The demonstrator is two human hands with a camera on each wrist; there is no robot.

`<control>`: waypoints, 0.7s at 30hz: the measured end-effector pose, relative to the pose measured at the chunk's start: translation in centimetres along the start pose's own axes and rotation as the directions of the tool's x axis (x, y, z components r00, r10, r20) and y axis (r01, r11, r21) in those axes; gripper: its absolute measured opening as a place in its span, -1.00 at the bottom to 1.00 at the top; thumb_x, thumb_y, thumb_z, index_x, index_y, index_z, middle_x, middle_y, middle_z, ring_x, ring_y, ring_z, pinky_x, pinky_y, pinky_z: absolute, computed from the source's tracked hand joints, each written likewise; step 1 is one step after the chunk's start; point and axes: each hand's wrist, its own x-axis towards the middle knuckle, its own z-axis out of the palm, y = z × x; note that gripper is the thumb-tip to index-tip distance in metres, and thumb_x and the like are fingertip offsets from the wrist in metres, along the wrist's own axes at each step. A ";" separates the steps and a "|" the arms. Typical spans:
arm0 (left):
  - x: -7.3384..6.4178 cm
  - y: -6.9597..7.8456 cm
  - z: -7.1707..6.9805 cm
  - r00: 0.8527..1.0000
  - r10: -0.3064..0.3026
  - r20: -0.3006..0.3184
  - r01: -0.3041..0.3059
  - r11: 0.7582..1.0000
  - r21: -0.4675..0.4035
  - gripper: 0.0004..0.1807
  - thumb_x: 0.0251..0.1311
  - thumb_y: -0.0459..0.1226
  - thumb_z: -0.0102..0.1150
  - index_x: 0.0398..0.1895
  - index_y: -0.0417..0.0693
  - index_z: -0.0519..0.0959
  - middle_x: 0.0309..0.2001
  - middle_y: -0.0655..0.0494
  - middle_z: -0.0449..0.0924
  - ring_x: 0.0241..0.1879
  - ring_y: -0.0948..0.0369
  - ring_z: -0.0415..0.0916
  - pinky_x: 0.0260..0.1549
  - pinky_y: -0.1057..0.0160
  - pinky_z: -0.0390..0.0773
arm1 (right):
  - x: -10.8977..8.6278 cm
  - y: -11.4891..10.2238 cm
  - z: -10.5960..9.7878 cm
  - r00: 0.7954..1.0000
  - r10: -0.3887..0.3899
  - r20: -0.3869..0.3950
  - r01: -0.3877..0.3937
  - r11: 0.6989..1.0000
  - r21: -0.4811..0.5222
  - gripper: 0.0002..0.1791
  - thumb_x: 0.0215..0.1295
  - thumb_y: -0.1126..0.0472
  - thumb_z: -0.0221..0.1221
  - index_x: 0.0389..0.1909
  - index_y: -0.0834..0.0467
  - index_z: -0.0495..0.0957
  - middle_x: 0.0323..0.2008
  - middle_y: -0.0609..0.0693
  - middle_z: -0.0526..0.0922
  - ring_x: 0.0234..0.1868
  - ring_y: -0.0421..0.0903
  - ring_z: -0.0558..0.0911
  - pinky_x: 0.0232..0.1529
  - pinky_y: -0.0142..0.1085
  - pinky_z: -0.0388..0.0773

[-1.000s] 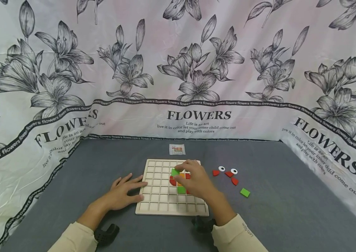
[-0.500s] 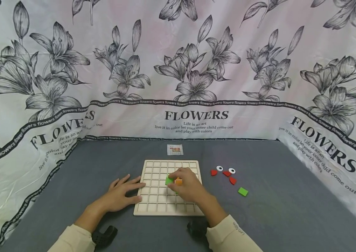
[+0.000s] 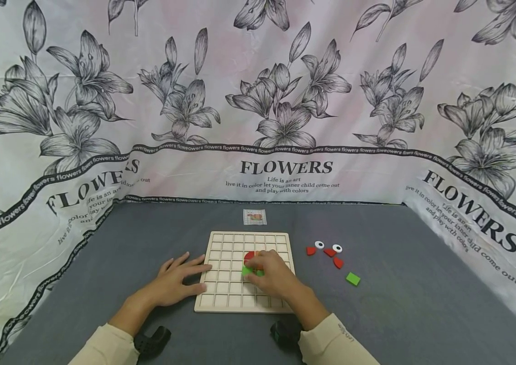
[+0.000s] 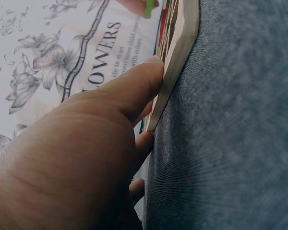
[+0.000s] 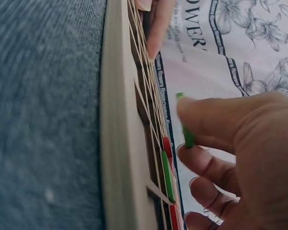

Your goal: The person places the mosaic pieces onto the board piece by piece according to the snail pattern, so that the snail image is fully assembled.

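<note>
A pale wooden grid board lies on the grey cloth in the head view. My right hand is over its middle, pinching a thin green tile between thumb and index finger, as the right wrist view shows; the tile is tilted up, above the board. Red pieces, an orange piece and another green tile sit in the cells, partly hidden under the hand. My left hand lies spread at the board's left side, its thumb against the wooden edge.
Right of the board lie several red rounded pieces, two white eye discs and a loose green tile. A small printed picture card lies behind the board. A flower-printed curtain closes off the back.
My right hand has moved toward me over the board with the green tile, uncovering red pieces behind its fingers. My left hand stays at the board's left edge.
</note>
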 end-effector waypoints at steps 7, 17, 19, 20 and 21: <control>0.0 0.1 -0.1 1.000 0.000 0.004 0.000 1.000 0.009 -0.38 0.27 0.14 0.12 0.35 0.13 0.43 0.44 -0.01 0.14 0.44 -0.21 -0.24 0.23 -0.31 -0.39 | 0.0 0.5 0.4 0.999 0.023 0.026 -0.022 0.998 -0.058 -0.80 0.19 0.19 0.34 -0.18 0.14 0.71 -0.33 -0.11 0.52 -0.25 -0.10 0.39 -0.28 -0.22 0.41; 0.0 0.2 -0.3 1.000 0.001 0.004 -0.001 1.000 0.008 -0.38 0.27 0.12 0.14 0.35 0.12 0.44 0.44 -0.01 0.13 0.44 -0.21 -0.24 0.22 -0.32 -0.39 | 0.0 0.4 0.5 1.000 0.019 0.021 -0.017 0.996 -0.087 -0.74 0.19 0.19 0.34 -0.11 0.17 0.70 -0.28 -0.09 0.51 -0.20 -0.09 0.40 -0.21 -0.19 0.43; 0.0 0.2 -0.2 1.000 0.001 0.008 -0.001 1.000 0.008 -0.38 0.27 0.12 0.13 0.35 0.12 0.43 0.45 -0.01 0.13 0.44 -0.21 -0.25 0.22 -0.32 -0.39 | 0.0 0.5 0.4 1.000 0.003 0.012 -0.002 0.996 -0.086 -0.73 0.18 0.20 0.34 -0.10 0.18 0.70 -0.27 -0.08 0.53 -0.20 -0.09 0.40 -0.20 -0.19 0.44; 0.0 0.2 -0.2 1.000 0.001 0.009 -0.001 1.000 0.006 -0.38 0.28 0.13 0.12 0.35 0.12 0.43 0.45 -0.01 0.13 0.44 -0.21 -0.25 0.22 -0.32 -0.40 | -0.1 0.5 0.4 1.000 -0.005 0.007 0.005 0.996 -0.084 -0.74 0.17 0.21 0.34 -0.12 0.18 0.70 -0.27 -0.08 0.53 -0.22 -0.08 0.40 -0.21 -0.19 0.44; 0.1 0.2 -0.1 1.000 0.001 0.011 -0.001 1.000 0.006 -0.37 0.28 0.13 0.12 0.36 0.12 0.43 0.45 0.00 0.13 0.44 -0.21 -0.25 0.22 -0.32 -0.40 | -0.2 0.5 0.3 1.000 -0.010 0.002 0.010 0.997 -0.080 -0.76 0.17 0.22 0.34 -0.13 0.18 0.70 -0.28 -0.07 0.53 -0.23 -0.08 0.40 -0.22 -0.19 0.43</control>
